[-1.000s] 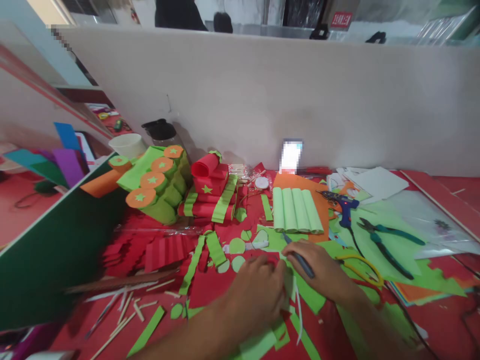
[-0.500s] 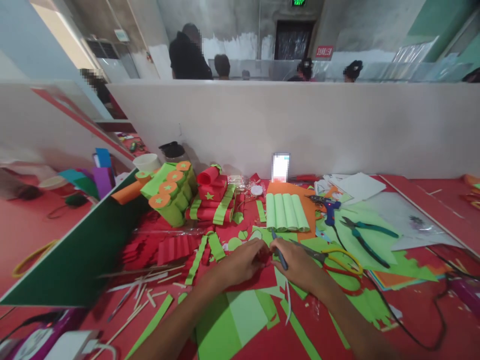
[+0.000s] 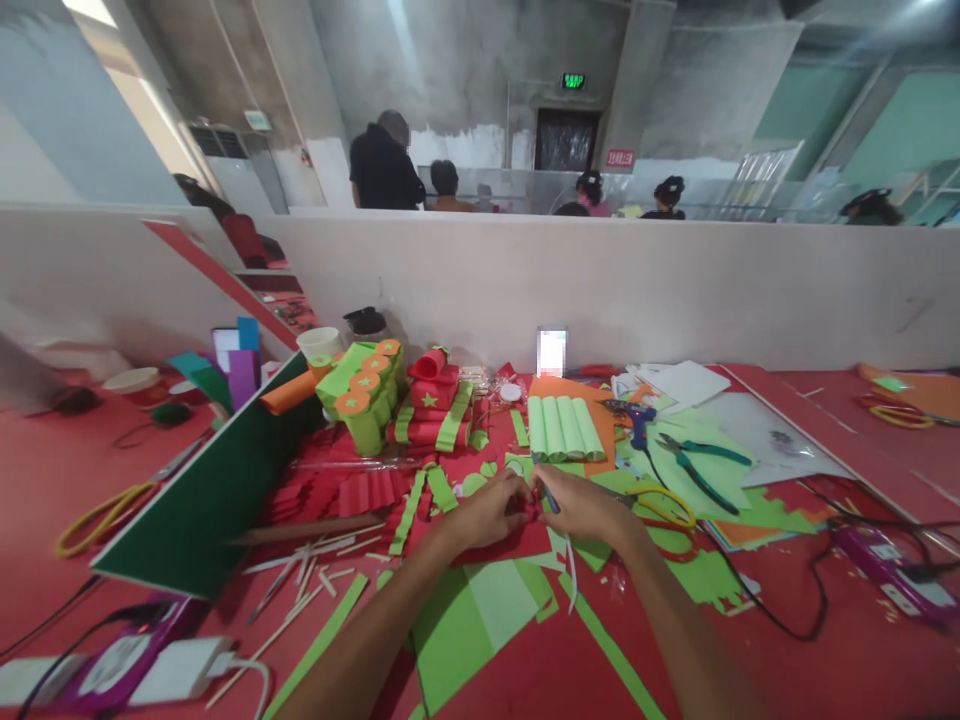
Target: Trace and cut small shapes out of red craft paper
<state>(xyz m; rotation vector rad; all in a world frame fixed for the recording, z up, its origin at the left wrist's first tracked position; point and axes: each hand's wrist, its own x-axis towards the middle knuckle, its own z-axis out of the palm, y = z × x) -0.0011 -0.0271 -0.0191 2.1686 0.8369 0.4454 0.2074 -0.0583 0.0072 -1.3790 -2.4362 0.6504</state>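
My left hand is closed, its fingertips pinching what looks like a small piece of red paper. Close beside it, my right hand is curled around a dark pen-like tool, and its fingertips meet the same red piece. Exactly how the red piece is gripped is partly hidden by the fingers. Both hands are over a red sheet. Nearer to me lie green paper sheets. Just beyond the hands stands a row of light green paper rolls on orange paper.
Scissors, pliers and a blue glue gun lie to the right. Red paper tank-like model and green-orange roll model stand left, by a green board. A phone leans against the white partition.
The head view has tilted up and shifted, showing more of the room behind the partition. Both hands stay together over the red sheet with little visible change in grip.
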